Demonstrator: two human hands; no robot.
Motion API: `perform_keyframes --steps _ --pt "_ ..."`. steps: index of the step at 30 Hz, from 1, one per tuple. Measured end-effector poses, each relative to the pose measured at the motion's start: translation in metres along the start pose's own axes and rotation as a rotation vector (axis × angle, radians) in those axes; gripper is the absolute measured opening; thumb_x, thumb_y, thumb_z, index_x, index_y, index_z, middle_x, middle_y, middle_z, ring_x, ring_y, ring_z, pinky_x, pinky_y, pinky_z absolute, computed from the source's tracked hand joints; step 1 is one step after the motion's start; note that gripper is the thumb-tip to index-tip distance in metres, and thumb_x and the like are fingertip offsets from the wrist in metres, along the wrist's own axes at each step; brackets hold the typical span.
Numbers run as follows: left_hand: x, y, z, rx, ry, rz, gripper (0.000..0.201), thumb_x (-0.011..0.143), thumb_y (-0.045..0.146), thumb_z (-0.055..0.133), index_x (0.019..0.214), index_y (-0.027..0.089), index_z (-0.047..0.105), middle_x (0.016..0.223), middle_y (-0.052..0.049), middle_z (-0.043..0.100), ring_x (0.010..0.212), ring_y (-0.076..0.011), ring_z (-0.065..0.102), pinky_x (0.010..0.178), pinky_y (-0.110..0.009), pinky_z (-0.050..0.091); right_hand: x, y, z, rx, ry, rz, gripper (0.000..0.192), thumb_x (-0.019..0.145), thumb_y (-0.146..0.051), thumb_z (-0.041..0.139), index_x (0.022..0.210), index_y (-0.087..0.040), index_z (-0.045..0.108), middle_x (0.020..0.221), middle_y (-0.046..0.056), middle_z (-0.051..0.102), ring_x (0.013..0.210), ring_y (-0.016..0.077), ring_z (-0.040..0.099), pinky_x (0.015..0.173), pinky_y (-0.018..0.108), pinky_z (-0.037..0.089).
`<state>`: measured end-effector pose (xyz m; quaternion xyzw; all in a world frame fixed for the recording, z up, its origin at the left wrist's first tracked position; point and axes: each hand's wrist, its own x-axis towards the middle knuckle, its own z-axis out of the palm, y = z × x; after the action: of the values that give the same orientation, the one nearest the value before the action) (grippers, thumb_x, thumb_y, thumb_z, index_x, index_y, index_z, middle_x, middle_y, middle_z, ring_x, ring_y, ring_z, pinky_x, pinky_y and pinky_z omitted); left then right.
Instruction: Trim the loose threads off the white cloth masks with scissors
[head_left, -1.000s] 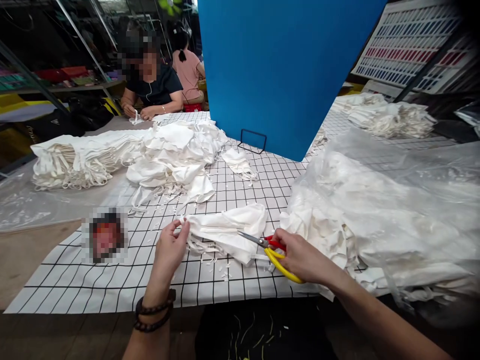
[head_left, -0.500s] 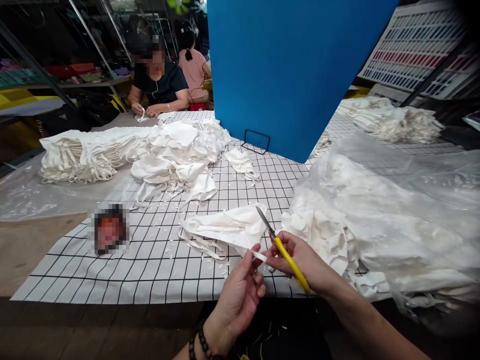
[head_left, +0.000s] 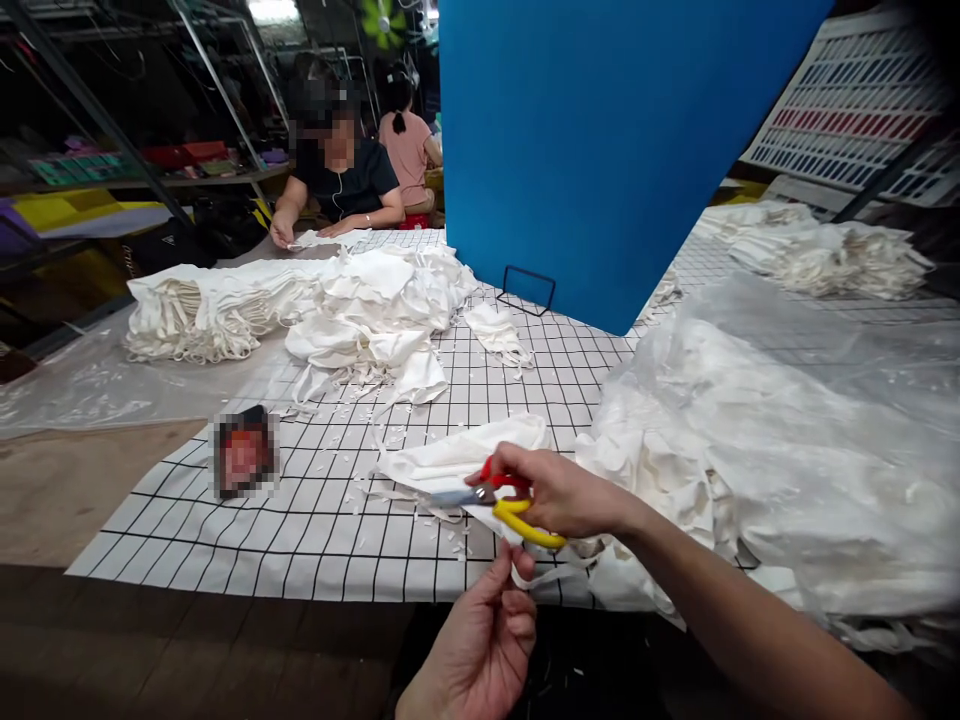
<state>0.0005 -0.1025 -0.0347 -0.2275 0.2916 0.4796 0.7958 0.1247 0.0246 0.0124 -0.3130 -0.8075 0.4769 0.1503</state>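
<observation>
My right hand [head_left: 551,490] is closed on a pair of scissors [head_left: 529,525] with red and yellow handles. Their blades point left, over a white cloth piece [head_left: 442,455] that lies on the checked tablecloth. Lower down, my left hand [head_left: 487,620] pinches a narrow white strap [head_left: 551,574] between thumb and fingers, at the near edge of the table. The strap trails to the right from my fingertips. Small white snippets [head_left: 450,540] are scattered on the cloth to the left of the scissors.
A large blue panel [head_left: 592,150] stands across the table, with a black wire stand [head_left: 527,290] at its foot. White cloth bundles [head_left: 360,300] lie at the back left. Plastic-covered white cloth [head_left: 787,430] fills the right. A person [head_left: 341,185] handles cloth opposite; another sits behind.
My right hand has turned the scissors from pointing up and away to pointing left, and moved off the strap's end. My left hand has shifted slightly lower, still pinching the strap.
</observation>
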Motion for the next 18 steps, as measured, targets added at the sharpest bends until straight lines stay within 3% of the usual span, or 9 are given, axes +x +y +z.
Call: perform_keyframes --steps 5,8,11,13,18 --pt "-0.003 0.003 -0.007 -0.102 -0.003 -0.08 0.021 0.1 0.022 0.042 0.094 0.008 0.056 0.072 -0.002 0.062 0.042 -0.0021 0.051 0.038 -0.011 0.04 0.054 0.007 0.014 -0.232 -0.496 -0.115 0.029 0.061 -0.01 0.07 0.084 -0.022 0.056 0.076 -0.004 0.063 0.065 0.0123 0.052 0.056 0.021 0.036" --pt "-0.003 0.007 -0.011 -0.122 -0.018 -0.107 0.026 0.1 0.027 0.041 0.093 0.008 0.058 0.065 -0.001 0.061 0.041 -0.0038 0.053 0.037 -0.012 0.04 0.069 0.015 0.013 -0.257 -0.524 -0.084 0.024 0.06 -0.013 0.071 0.073 -0.021 0.052 0.063 -0.007 0.055 0.056 0.0104 0.045 0.052 0.021 0.031" --pt "-0.008 0.013 -0.008 -0.1 -0.028 -0.04 0.023 0.1 0.02 0.041 0.095 0.007 0.06 0.067 -0.002 0.063 0.048 -0.0047 0.057 0.043 -0.013 0.046 0.071 0.015 -0.004 -0.256 -0.33 -0.067 0.022 0.068 -0.023 0.069 0.077 -0.021 0.049 0.069 -0.004 0.055 0.058 0.0109 0.044 0.052 0.023 0.031" --pt "-0.012 0.019 0.0 -0.034 -0.049 0.086 0.017 0.098 0.013 0.046 0.097 0.006 0.061 0.072 -0.003 0.065 0.053 -0.0046 0.059 0.049 -0.013 0.05 0.067 0.009 -0.016 -0.245 -0.153 -0.056 0.018 0.078 -0.028 0.061 0.087 -0.021 0.047 0.081 0.0 0.057 0.064 0.012 0.046 0.055 0.023 0.034" --pt "-0.021 0.03 0.03 0.299 -0.204 0.416 0.009 0.084 0.013 0.068 0.091 0.008 0.067 0.073 -0.003 0.066 0.058 -0.0064 0.061 0.056 -0.016 0.054 0.042 -0.011 -0.018 0.152 0.496 -0.201 0.021 0.083 -0.027 0.059 0.095 -0.024 0.042 0.095 0.001 0.061 0.071 0.0125 0.054 0.062 0.025 0.043"
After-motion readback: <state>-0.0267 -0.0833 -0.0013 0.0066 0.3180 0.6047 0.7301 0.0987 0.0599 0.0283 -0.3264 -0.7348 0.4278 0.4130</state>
